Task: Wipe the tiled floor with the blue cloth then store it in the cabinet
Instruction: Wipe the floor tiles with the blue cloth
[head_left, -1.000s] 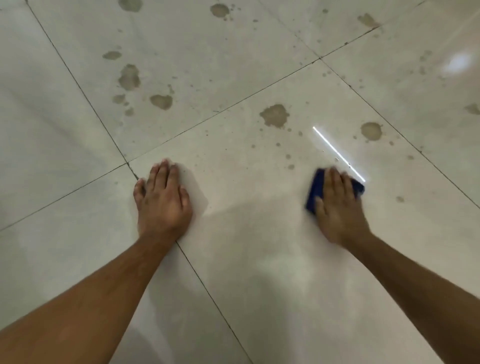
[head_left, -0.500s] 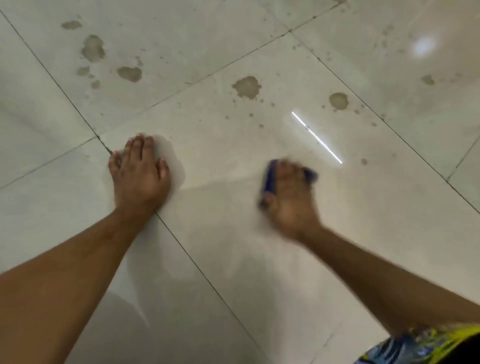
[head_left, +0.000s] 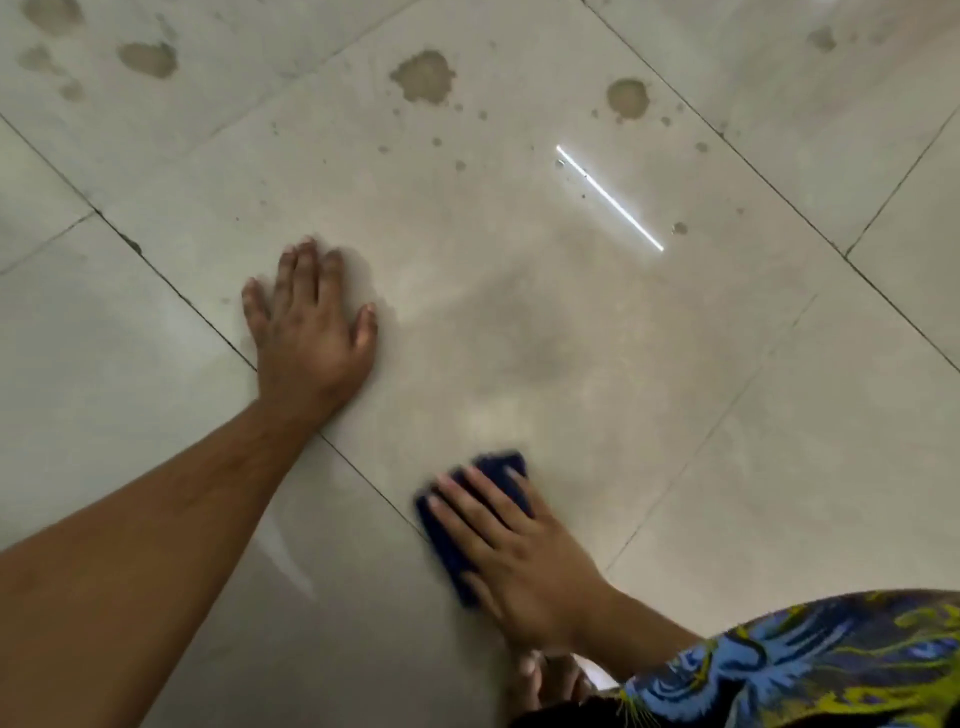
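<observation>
Blue cloth (head_left: 475, 512) lies folded on the tiled floor (head_left: 623, 364) near the lower middle of the view, straddling a dark grout line, and the right hand (head_left: 519, 561) presses flat on top of it. That hand's fingers are extended and slightly spread, pointing up and to the left, the palm bearing down on the fabric rather than clenching it; the edges of the cloth show beyond the fingertips and along the thumb side. The right forearm comes in from the lower right, where a patterned sleeve (head_left: 810, 670) in blue, yellow and black covers it (the print is abstract, with no readable lettering or label).

The left hand (head_left: 311, 332) rests apart from the cloth, further up and to the left, palm down on the bare tile with fingers together and thumb out, holding nothing. Its arm runs straight from the lower left corner, elbow extended as a prop.

Brownish stains (head_left: 423, 77) dot the tiles along the top, well beyond both hands, and a thin bright reflection (head_left: 609, 197) streaks the glossy surface at upper right.
</observation>
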